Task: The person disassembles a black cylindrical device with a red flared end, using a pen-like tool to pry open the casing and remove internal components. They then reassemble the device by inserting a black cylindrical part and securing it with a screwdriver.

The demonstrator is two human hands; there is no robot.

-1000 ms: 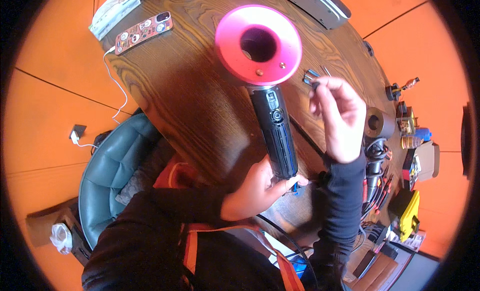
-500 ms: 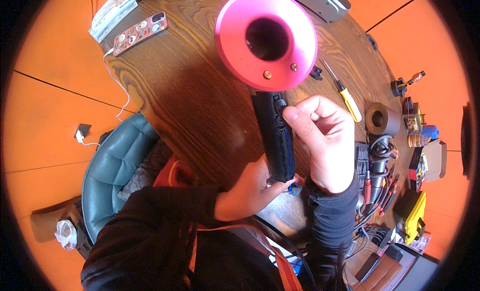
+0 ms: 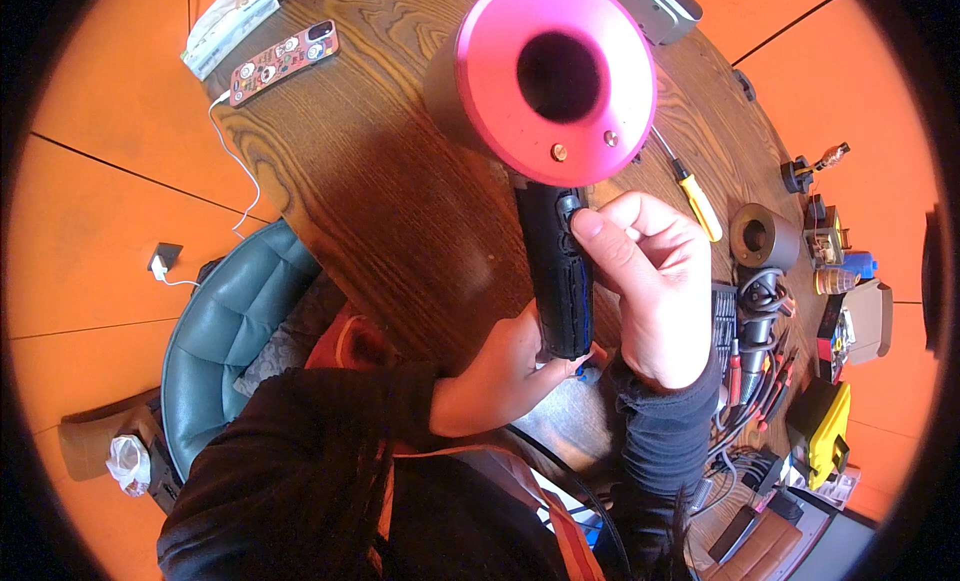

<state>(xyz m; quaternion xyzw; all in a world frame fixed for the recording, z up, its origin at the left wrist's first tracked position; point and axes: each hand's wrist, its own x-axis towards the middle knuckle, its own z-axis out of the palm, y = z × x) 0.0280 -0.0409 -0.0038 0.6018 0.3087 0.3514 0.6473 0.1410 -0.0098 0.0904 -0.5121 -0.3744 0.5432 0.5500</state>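
A hair dryer [image 3: 612, 76] with a pink ring-shaped head and two small round buttons is held up over the table. Its handle [image 3: 556, 281] is bare black inner housing, with a bit of blue wire along the right edge. My left hand [image 3: 503, 371] grips the handle's lower end from below; some of its fingers are hidden behind it. My right hand [image 3: 655, 281] is closed at the upper handle, thumb against a small part just under the head. Whether that part is loose cannot be made out. A black cord [image 3: 570, 478] runs down past my body.
On the wooden table [image 3: 390, 161] lie a yellow-handled screwdriver [image 3: 700, 206], a grey hair dryer [image 3: 765, 239] with coiled cord, several red-handled tools and a yellow-black case [image 3: 828, 436]. A phone [image 3: 285, 63] and tissue pack [image 3: 230, 26] are at far left. A green chair [image 3: 225, 321] stands left.
The dryer's head has shifted right and turned slightly, showing more of its left side. Both hands keep their hold, and the right thumb has moved slightly on the handle.
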